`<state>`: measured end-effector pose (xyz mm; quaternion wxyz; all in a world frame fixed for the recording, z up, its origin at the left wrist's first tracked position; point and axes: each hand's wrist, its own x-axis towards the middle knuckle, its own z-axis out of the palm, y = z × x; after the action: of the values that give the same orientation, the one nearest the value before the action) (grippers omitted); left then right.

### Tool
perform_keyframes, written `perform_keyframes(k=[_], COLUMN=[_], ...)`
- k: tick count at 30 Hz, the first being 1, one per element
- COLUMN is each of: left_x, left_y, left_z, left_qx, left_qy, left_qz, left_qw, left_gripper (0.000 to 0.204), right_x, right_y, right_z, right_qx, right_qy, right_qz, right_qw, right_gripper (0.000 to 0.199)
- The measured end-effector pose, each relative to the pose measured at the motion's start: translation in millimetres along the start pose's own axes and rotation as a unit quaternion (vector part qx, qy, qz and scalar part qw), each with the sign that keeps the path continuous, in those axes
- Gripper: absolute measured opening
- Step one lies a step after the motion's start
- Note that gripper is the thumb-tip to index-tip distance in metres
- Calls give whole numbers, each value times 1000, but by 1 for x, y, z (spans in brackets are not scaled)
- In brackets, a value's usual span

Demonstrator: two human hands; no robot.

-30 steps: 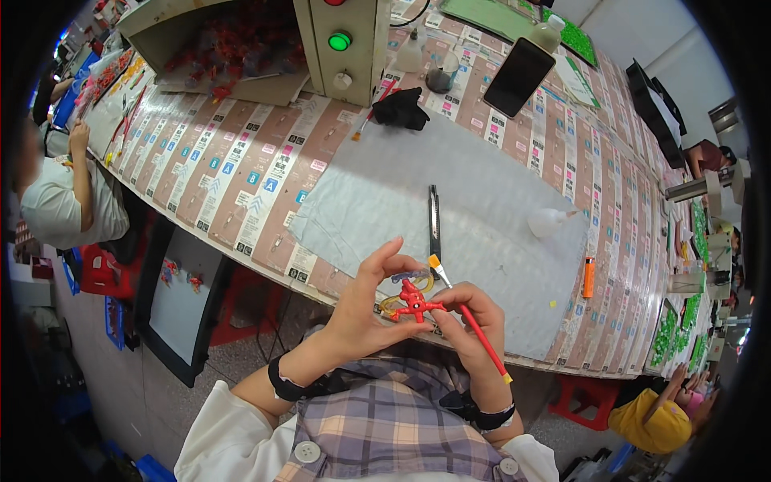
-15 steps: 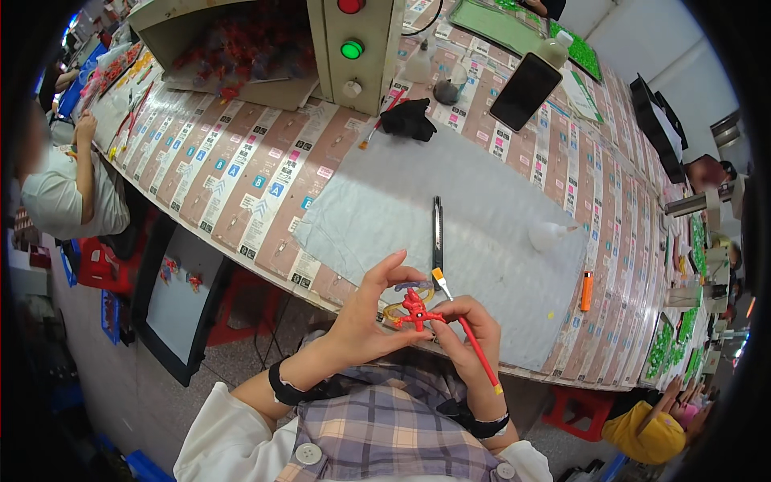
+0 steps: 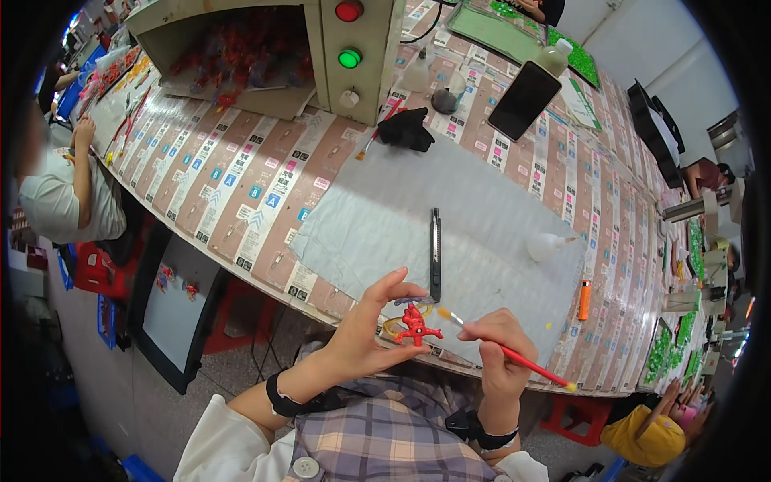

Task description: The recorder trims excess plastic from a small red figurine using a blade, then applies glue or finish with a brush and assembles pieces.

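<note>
Between thumb and fingers, my left hand point(image 3: 368, 329) pinches a small red figurine point(image 3: 415, 324) with a yellowish, see-through curved part and a purple-grey part behind it. My right hand point(image 3: 502, 349) grips a red-handled paintbrush point(image 3: 526, 363). Its bristle tip points left toward the figurine, a short gap away from it. Both hands are over the table's near edge. Just beyond them a black utility knife point(image 3: 435, 255) lies on the pale cloth point(image 3: 377, 205).
A small translucent squeeze bottle point(image 3: 546, 246) and an orange lighter point(image 3: 585, 300) are to the right. Farther back are a black cloth point(image 3: 405, 129), a phone point(image 3: 524, 100) and a metal box point(image 3: 360, 88) with lit buttons and red pieces inside. A black-framed tray point(image 3: 181, 301) sits left, below the table.
My right hand has moved right, off the figurine, and the brush has swung to a flatter angle with its tip nearer the figurine. My left hand still holds the figurine.
</note>
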<state>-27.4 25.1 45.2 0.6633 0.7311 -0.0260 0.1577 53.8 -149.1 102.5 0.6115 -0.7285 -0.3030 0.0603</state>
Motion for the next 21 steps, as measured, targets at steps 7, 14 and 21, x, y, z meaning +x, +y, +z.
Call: perform_keyframes(k=[7,14,21], left_x=[4,7,7], left_y=[1,2,3], left_z=[-2,-2,2], left_qx=[9,30,7], left_qy=[-30,-38,-24], left_qz=[22,27,21], left_qw=[999,998,999], left_gripper=[97,97,91], right_x=[7,3,2], right_y=[3,5,8], right_z=[10,3,9], right_qx=[-8,49,-30], right_qy=[-29,21,40], right_qz=[-10,36,23], right_qw=[999,998,998], right_gripper=[16,15,10])
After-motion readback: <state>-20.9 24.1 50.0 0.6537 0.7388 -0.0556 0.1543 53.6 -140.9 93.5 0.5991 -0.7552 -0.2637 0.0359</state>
